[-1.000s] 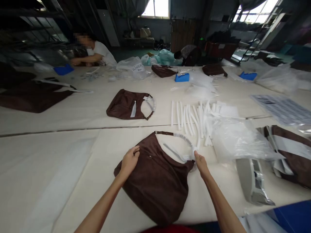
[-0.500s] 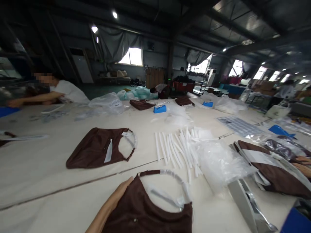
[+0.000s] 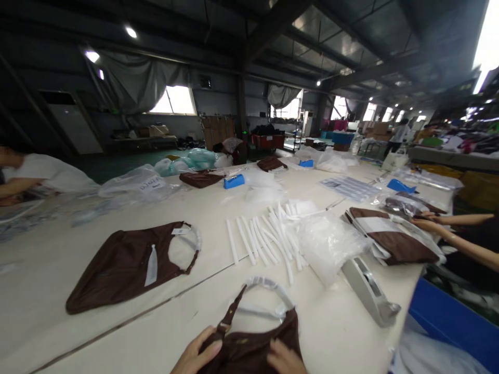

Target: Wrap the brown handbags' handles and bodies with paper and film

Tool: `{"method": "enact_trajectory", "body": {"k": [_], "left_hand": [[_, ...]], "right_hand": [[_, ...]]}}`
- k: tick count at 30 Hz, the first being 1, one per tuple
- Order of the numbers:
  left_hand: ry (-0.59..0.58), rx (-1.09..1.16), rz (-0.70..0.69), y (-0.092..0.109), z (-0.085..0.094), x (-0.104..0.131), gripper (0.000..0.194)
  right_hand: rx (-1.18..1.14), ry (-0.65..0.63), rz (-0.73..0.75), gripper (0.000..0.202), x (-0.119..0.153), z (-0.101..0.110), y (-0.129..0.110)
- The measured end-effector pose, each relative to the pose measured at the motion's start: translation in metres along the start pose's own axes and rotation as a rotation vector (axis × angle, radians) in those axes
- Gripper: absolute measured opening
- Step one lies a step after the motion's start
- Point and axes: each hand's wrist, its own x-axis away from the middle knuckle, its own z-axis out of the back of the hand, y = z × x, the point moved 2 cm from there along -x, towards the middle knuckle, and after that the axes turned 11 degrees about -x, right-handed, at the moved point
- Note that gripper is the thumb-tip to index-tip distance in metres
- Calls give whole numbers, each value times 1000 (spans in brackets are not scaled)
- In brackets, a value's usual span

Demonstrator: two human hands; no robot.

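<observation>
"What's at the far left?"

"A person in a white shirt [image 3: 54, 174], beside the tabletop [image 3: 331, 327]. Then a flat bag [image 3: 113, 267], brown, with a pale strip [image 3: 152, 266] on it and its loop pointing right."

"And the hands?"

"Next comes the left hand [image 3: 200, 350], thumb and fingers gripping the corner of the near bag [image 3: 249, 350] by the base of its strap [image 3: 233, 310]. That bag is at the bottom of the view, the strap arching up, partly wrapped in white. Past the arch, white sticks [image 3: 265, 239] lie loosely side by side."

"The right one?"

"The right hand [image 3: 286, 358] is over the bag's front, fingers bent; it's blurred, so I can't tell whether it grips."

"Further right?"

"Clear plastic [image 3: 331, 244], a grey tape dispenser [image 3: 368, 291] just beside it, a folded bag [image 3: 401, 244], and another person's hands [image 3: 429, 222] at its upper edge."
</observation>
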Motion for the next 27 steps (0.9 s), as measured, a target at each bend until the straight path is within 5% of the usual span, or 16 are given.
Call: {"method": "enact_trajectory", "body": {"k": [3, 5, 10, 15, 19, 23, 27], "left_hand": [[-37, -44, 88, 22, -4, 23, 48], [0, -10, 106, 38, -12, 33, 46], [109, 70, 130, 51, -43, 45, 61], [144, -19, 199, 18, -62, 54, 53], [220, -11, 318, -10, -61, 60, 58], [251, -30, 369, -25, -56, 57, 62], [283, 12, 404, -34, -51, 50, 64]], "right_hand": [[21, 118, -293, 56, -24, 15, 1], [26, 70, -464, 65, -44, 14, -3], [-20, -204, -251, 58, -72, -10, -30], [-210, -213, -191, 43, -68, 2, -19], [-431, 59, -233, 34, -64, 40, 17], [-585, 533, -393, 22, -55, 97, 67], [-618, 856, -515, 34, -53, 153, 115]]}}
